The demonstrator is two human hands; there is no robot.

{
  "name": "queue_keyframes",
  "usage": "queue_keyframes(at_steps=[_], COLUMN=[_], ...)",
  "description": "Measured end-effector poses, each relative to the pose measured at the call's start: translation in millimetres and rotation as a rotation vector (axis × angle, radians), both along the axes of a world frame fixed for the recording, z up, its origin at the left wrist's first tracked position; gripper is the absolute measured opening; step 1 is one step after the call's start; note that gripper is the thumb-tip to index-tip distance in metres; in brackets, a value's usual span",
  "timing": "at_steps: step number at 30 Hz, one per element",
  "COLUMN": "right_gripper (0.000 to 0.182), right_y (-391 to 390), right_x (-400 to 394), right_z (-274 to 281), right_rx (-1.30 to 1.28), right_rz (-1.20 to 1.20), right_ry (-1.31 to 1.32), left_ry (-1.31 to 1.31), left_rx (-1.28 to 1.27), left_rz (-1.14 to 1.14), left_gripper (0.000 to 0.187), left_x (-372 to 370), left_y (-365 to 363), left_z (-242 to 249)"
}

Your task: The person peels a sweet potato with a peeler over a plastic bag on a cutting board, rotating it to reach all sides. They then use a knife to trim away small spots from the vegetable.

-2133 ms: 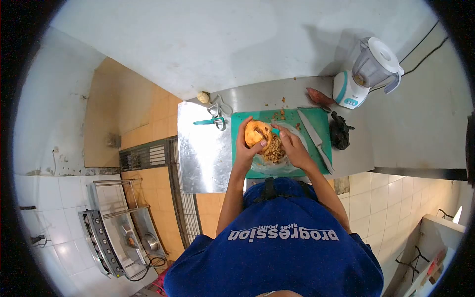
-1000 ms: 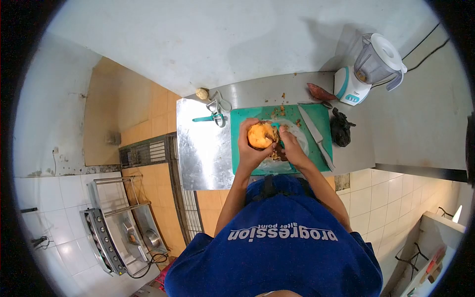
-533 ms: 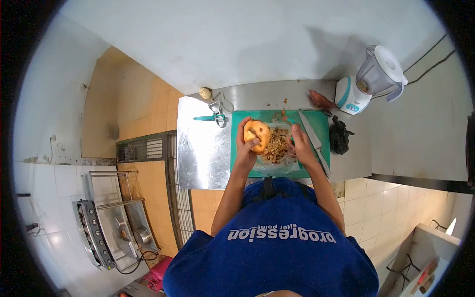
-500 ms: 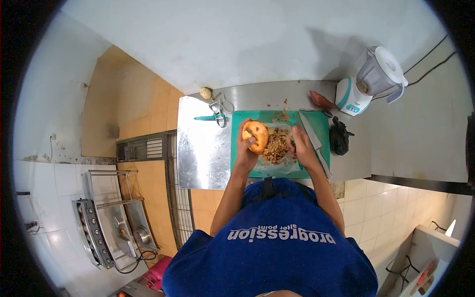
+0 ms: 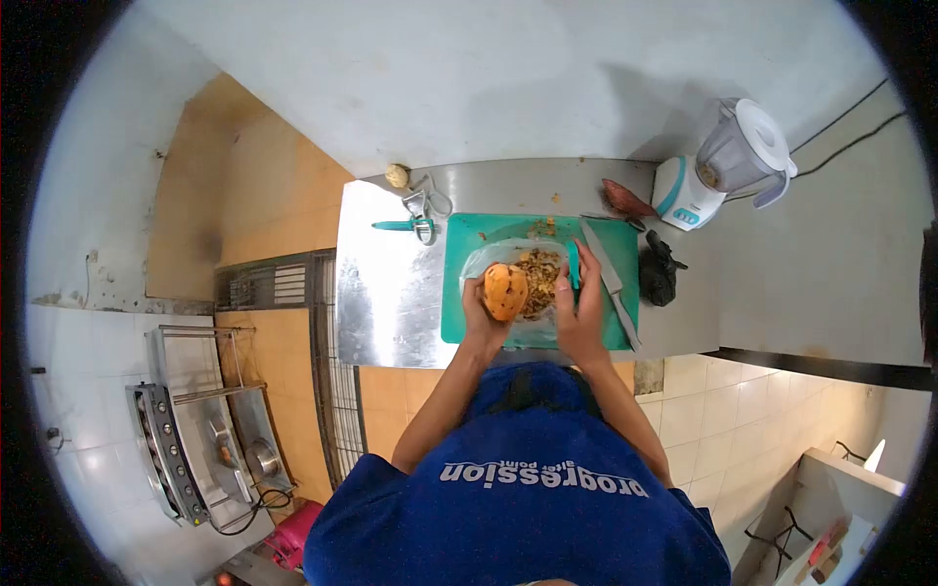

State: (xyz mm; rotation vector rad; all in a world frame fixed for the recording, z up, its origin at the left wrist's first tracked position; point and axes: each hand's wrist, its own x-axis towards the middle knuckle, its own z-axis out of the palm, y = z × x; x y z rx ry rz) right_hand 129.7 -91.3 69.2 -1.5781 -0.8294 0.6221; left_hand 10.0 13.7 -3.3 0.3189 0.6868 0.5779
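Observation:
My left hand (image 5: 480,318) is wrapped round a peeled orange sweet potato (image 5: 505,290) with dark spots on it. It is held above the left side of a clear plastic bag (image 5: 478,262) spread on the green cutting board (image 5: 454,293). Small brown and yellow peelings (image 5: 539,273) lie on the plastic, just right of the sweet potato. In my right hand (image 5: 583,317) is a teal-handled peeler (image 5: 574,262), upright and apart from the sweet potato; its blade is hard to make out. A large knife (image 5: 611,281) lies along the board's right side.
On the steel counter (image 5: 376,303), another teal peeler (image 5: 403,226), a metal tool (image 5: 420,201) and a pale round piece (image 5: 397,176) lie left. A reddish tuber (image 5: 625,199), black plastic bag (image 5: 660,269) and blender (image 5: 699,190) stand right. A wall (image 5: 489,88) rises behind.
The sweet potato has been turned and lowered slightly, so its spotted rounded side shows. My right hand has shifted inward and the peeler now points up. The whole view has drifted slightly.

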Motion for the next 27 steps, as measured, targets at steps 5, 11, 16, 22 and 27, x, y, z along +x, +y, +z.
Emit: queue_keyframes(at_steps=[5, 11, 16, 22, 27], right_gripper=[0.07, 0.072, 0.08, 0.085, 0.082], right_y=[0, -19, -24, -28, -25], right_x=[-14, -14, -16, -31, -23], right_z=[-49, -71, -48, -68, -65], right_rx=[-0.424, -0.227, -0.307, -0.16, -0.057], right_rz=[0.18, -0.129, -0.027, -0.148, -0.318], right_ry=[-0.643, -0.499, -0.41, -0.364, -0.503], left_ry=[0.014, -0.008, 0.034, 0.03, 0.093], left_rx=[-0.183, -0.199, -0.231, -0.242, -0.135], left_rz=[0.045, 0.083, 0.029, -0.004, -0.011], left_gripper=[0.05, 0.052, 0.053, 0.045, 0.044], left_x=[19, 31, 33, 24, 12], left_y=[-7, -17, -21, -22, -16], left_z=[-13, -16, -20, -24, -12])
